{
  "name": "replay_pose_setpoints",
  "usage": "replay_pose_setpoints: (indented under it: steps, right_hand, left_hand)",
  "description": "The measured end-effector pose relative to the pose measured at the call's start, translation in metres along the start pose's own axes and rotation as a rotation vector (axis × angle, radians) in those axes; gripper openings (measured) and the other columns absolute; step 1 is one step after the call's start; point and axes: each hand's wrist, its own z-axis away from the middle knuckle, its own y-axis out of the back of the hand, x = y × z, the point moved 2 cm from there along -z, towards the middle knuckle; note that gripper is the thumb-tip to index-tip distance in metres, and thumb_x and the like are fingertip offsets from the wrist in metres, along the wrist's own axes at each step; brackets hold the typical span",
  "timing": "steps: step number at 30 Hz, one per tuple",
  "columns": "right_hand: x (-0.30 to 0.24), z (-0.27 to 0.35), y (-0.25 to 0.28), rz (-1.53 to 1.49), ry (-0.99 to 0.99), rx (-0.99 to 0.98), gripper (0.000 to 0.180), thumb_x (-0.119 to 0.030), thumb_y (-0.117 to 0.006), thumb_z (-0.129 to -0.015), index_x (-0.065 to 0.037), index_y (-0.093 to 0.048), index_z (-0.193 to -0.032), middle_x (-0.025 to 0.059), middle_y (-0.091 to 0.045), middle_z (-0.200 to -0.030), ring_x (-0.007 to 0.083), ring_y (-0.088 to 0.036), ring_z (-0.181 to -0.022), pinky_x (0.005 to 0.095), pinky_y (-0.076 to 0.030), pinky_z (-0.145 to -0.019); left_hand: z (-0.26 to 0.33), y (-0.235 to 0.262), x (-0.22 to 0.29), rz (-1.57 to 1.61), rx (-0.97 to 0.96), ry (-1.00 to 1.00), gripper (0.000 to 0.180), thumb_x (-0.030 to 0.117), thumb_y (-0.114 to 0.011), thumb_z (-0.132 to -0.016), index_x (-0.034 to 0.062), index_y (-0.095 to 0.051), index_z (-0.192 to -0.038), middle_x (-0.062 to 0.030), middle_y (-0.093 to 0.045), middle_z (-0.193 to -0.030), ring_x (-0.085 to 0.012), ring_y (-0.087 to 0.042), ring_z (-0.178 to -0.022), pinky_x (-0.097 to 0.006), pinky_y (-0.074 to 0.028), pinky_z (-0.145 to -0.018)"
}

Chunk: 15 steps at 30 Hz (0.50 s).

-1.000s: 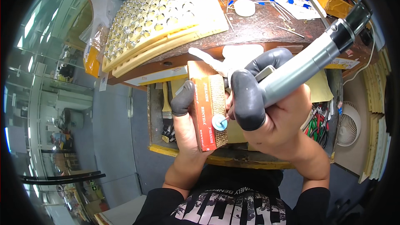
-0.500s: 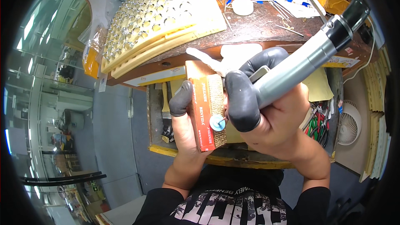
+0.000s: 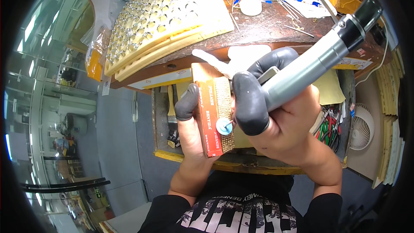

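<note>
My left hand, a black cot on its thumb, is closed round a bar wrapped in red printed paper. The bar's right side shows a rough brown face. Black cots also cover the thumb and forefinger of my right hand, which grips a silver rotary handpiece with a black rear end. At the handpiece's tip sits a small light-blue disc, against the brown face near the bar's lower end. Part of the tip is hidden behind my right thumb.
Beyond my hands is a worn wooden bench. On it lie a stacked yellow board of ring-shaped metal pieces, a white round lid and loose thin rods. Beneath is an open drawer with pliers; a white fan stands right.
The blue disc and my right thumb have shifted very slightly up and left. My left hand and the bar stay in place.
</note>
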Motion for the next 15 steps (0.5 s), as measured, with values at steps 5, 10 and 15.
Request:
replay_pose_setpoints:
  steps: [5, 10, 15]
  right_hand:
    - [0.001, 0.003, 0.002, 0.073, 0.058, 0.052, 0.01, -0.001, -0.065, -0.079, 0.008, -0.062, -0.075, 0.0099, -0.062, -0.07, 0.0127, -0.06, -0.057, 0.026, -0.046, -0.051]
    - [0.005, 0.004, 0.002, 0.094, 0.085, -0.003, 0.01, -0.002, -0.065, -0.08, 0.007, -0.063, -0.076, 0.0109, -0.061, -0.072, 0.0132, -0.06, -0.058, 0.0259, -0.046, -0.052]
    - [0.007, 0.004, 0.001, 0.011, 0.05, 0.028, 0.01, -0.002, -0.064, -0.081, 0.006, -0.064, -0.076, 0.0101, -0.06, -0.071, 0.0131, -0.059, -0.059, 0.0263, -0.046, -0.052]
  left_hand:
    - [-0.001, 0.006, 0.003, 0.102, -0.186, 0.014, 0.051, 0.046, -0.048, -0.091, 0.0007, -0.056, -0.114, -0.0101, -0.063, -0.099, -0.0175, -0.062, -0.086, -0.03, -0.05, -0.079]
    - [0.001, 0.001, 0.001, 0.066, -0.039, -0.01, 0.053, 0.045, -0.048, -0.091, 0.0009, -0.053, -0.121, -0.0105, -0.063, -0.106, -0.0179, -0.062, -0.092, -0.031, -0.05, -0.083]
    - [0.0, 0.003, 0.002, 0.132, -0.17, 0.03, 0.053, 0.045, -0.048, -0.091, 0.0013, -0.053, -0.121, -0.01, -0.063, -0.105, -0.018, -0.063, -0.092, -0.032, -0.051, -0.084]
